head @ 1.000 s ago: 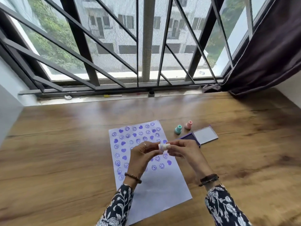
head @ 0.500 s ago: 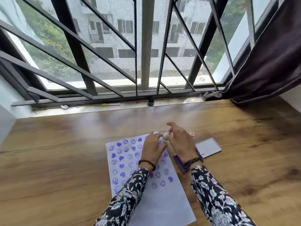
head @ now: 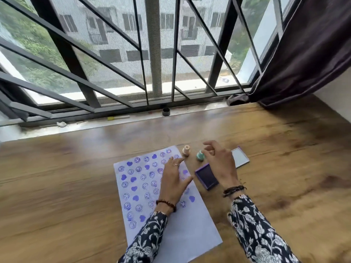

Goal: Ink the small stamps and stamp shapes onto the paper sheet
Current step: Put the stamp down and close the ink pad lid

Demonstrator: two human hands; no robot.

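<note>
Just right of the frame's centre, the right hand [head: 220, 164] hovers with fingers spread and curled over the teal stamp [head: 200, 155], holding nothing. The left hand [head: 173, 179] lies open and empty on the paper sheet [head: 178, 234], whose upper half is filled with purple smileys and hearts. The cream stamp [head: 186, 150] stands just above the sheet's top right corner, and the open ink pad [head: 207, 176] sits beside the sheet. The step looks like a change of stamps; next, the fingers need to close on the teal stamp and press it into the pad.

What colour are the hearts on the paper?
Purple, like the smiley faces; the hearts on the paper show clearly in the head view.
</note>
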